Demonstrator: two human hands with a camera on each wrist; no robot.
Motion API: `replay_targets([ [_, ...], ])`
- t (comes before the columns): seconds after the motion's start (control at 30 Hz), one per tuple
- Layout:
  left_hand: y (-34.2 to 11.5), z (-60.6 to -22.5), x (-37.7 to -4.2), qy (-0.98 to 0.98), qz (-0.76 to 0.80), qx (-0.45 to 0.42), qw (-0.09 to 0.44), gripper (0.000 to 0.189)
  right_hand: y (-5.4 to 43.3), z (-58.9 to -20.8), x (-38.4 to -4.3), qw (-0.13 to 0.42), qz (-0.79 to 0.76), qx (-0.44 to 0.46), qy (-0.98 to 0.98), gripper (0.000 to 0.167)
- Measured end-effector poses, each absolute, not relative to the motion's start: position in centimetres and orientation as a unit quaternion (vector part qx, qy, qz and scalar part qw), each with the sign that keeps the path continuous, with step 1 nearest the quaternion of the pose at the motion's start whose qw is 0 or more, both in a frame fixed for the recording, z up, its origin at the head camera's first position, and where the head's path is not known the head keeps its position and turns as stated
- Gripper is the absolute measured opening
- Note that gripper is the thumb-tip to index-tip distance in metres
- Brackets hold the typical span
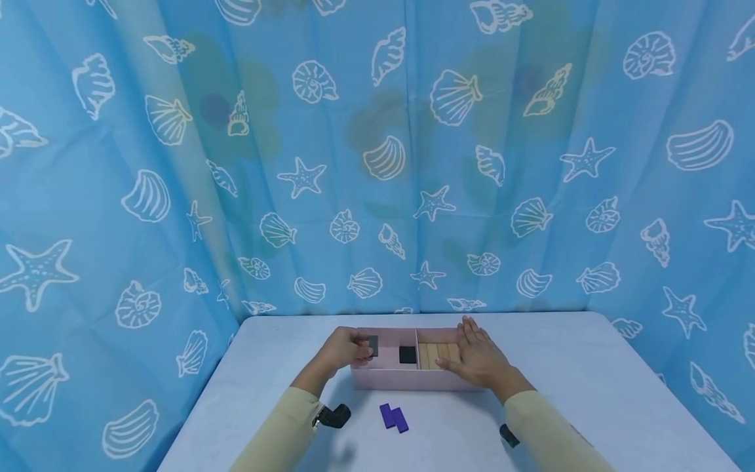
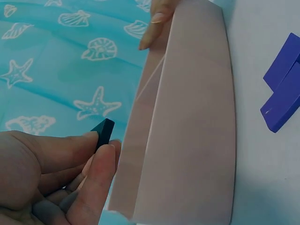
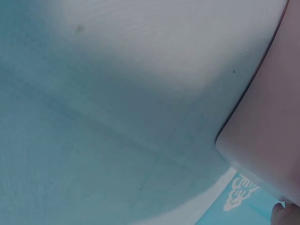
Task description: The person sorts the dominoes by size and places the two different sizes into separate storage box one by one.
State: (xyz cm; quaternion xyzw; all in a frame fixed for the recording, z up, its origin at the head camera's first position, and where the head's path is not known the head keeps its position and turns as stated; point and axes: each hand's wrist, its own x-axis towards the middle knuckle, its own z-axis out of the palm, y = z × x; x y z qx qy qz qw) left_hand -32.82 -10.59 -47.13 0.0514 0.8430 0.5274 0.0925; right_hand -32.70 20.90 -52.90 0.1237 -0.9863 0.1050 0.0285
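A pink divided box (image 1: 383,379) stands on the white table. At its left end my left hand (image 1: 347,347) pinches a black block (image 2: 106,133) between thumb and fingers, above the rim. Another black block (image 1: 407,354) lies in the left compartment, beside the divider. Light wooden blocks (image 1: 433,354) fill much of the right compartment. My right hand (image 1: 482,357) rests over the box's right end, fingers extended along the edge and thumb reaching over the front rim. In the right wrist view only a bit of that hand shows at the lower corner.
Two purple blocks (image 1: 387,415) lie side by side on the table in front of the box. A blue curtain (image 1: 377,196) with white shells hangs behind the table (image 1: 283,367). Dark wrist cameras (image 1: 333,416) sit on both sleeves.
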Motion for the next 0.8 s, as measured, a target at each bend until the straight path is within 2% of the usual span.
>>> replay_targets([
  [0.37, -10.0, -47.1, -33.7, 0.841, 0.527, 0.053, 0.111, 0.026, 20.7, -52.8, -32.3, 0.052, 0.089, 0.129, -0.986, 0.106],
  [0.8, -8.0, -47.2, -34.2, 0.86, 0.488, 0.046, 0.141, 0.03, 20.3, -52.7, -32.3, 0.045, 0.082, 0.117, -0.989, 0.104],
])
